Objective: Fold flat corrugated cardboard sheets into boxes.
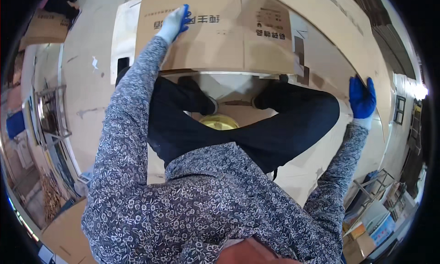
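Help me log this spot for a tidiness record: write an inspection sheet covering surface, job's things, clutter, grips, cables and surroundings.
Surface: pale floor, scuffed and marked.
Job's things: printed cardboard lying in front of the person; large cardboard sheet to the right, appearing curved in the fisheye view.
Clutter: dark rectangular item by the left edge of the printed cardboard; yellow round item, partly hidden.
Grips: left grip, gloved, on the printed cardboard; right grip, blue-gloved, at the large sheet's edge; how firmly either holds cannot be told.
Cables: nothing seen.
Surroundings: metal-framed rack at left; bright light at right.
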Action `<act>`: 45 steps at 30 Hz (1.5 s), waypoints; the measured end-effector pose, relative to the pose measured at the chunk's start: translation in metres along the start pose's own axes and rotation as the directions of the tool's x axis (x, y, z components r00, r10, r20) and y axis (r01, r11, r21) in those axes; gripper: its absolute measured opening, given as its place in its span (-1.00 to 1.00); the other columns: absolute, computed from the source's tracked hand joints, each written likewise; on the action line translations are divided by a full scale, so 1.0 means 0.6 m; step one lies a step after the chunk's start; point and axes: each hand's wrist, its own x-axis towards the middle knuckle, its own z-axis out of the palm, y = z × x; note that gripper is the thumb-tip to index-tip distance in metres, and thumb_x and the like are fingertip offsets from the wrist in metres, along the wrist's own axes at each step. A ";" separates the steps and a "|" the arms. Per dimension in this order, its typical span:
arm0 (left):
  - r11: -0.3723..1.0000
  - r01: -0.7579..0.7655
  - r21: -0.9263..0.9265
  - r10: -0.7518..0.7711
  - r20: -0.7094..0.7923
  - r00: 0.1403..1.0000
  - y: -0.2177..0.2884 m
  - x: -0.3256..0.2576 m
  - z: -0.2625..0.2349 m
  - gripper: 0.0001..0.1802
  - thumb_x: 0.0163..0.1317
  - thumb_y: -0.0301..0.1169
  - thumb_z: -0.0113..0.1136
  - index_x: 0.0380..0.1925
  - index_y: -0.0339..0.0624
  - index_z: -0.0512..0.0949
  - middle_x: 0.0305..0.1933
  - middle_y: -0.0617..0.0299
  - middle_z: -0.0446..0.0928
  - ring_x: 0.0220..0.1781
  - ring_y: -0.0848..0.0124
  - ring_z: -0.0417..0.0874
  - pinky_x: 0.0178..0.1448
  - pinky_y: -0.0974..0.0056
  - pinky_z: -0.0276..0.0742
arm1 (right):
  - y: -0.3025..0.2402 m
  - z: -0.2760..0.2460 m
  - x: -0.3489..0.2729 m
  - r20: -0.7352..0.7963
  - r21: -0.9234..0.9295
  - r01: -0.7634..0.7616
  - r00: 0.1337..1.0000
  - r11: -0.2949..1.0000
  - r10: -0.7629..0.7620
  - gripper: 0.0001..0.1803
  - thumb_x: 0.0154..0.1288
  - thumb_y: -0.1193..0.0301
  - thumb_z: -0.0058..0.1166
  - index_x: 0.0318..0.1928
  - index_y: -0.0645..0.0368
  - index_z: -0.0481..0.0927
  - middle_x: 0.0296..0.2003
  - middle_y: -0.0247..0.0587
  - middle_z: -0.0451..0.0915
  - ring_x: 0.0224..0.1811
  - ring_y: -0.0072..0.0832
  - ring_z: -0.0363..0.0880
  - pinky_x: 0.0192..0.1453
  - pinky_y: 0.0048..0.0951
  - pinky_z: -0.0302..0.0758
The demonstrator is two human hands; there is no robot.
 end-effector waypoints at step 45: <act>0.481 -0.032 0.876 0.198 -0.073 0.977 0.005 -0.072 0.075 -0.15 0.29 0.23 0.04 0.49 0.20 0.12 0.56 -0.06 0.05 0.56 -0.18 0.01 0.49 -0.42 -0.20 | 0.606 0.305 0.030 -0.378 -0.331 -0.852 0.513 0.405 0.771 -0.24 0.23 -0.29 0.10 0.00 0.22 0.59 -0.24 -0.08 0.68 -0.21 -0.30 0.69 -0.14 -0.18 0.64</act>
